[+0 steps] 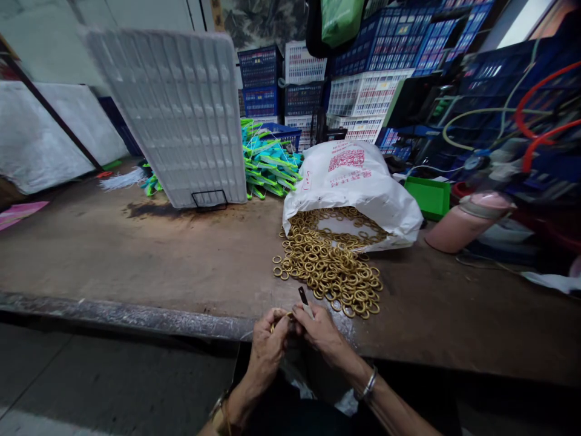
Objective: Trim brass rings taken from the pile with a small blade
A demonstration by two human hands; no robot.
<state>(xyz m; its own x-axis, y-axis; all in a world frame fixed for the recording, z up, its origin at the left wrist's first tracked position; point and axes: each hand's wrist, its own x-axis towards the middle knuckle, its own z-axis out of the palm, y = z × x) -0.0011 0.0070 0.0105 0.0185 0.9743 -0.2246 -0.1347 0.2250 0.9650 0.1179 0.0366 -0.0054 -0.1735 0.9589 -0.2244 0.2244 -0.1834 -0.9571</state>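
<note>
My left hand (pixel 269 344) is closed around a brass ring (pixel 275 326) at the table's front edge. My right hand (pixel 320 332) pinches a small dark-handled tool (pixel 304 298) whose tip points up and away, right beside the left hand's fingers. Just beyond both hands lies a heap of brass rings (pixel 330 269) on the brown table (pixel 181 260). The heap spills from the mouth of a white sack (pixel 358 181) lying on its side.
A white moulded tray (pixel 181 115) leans upright at the back on a wire stand. Green and blue strips (pixel 267 163) lie behind it. A green bin (pixel 429 197), a pink cylinder (pixel 463 221), hoses and stacked crates fill the right and back.
</note>
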